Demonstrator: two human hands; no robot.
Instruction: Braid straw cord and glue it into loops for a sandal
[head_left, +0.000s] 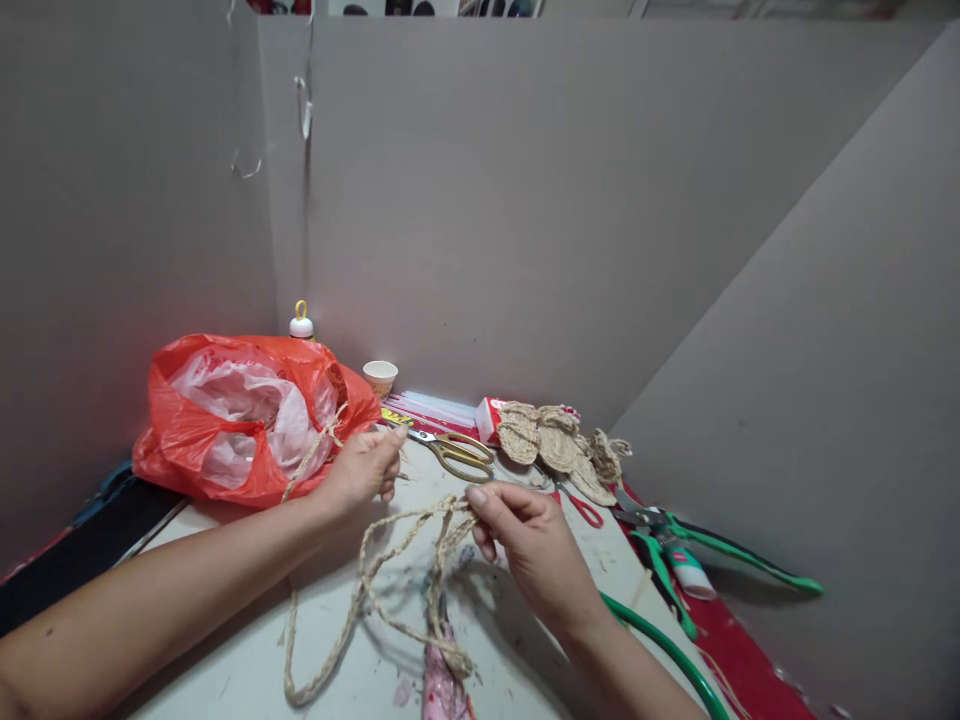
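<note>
Braided straw cord (pixel 352 620) hangs in loops over the white tabletop. My right hand (pixel 521 535) pinches a gathered part of it between thumb and fingers. Up and to the left, my left hand (pixel 367 465) has its fingers pressed together; what they hold, if anything, is too small to make out. Gold-handled scissors (pixel 457 455) lie just beyond both hands. The cord also runs up behind my left forearm towards a red plastic bag (pixel 202 440) with white plastic inside. Below the loops is a pink wrapped item (pixel 444 680).
A paper cup (pixel 380 375) and a white-capped bottle (pixel 301 326) stand at the back. Woven straw pieces (pixel 556 440), red-handled scissors (pixel 585 508) and green-handled cutters (pixel 742 553) lie to the right, near a small container (pixel 691 573). Grey partitions (pixel 480 200) enclose the table (pixel 247 650).
</note>
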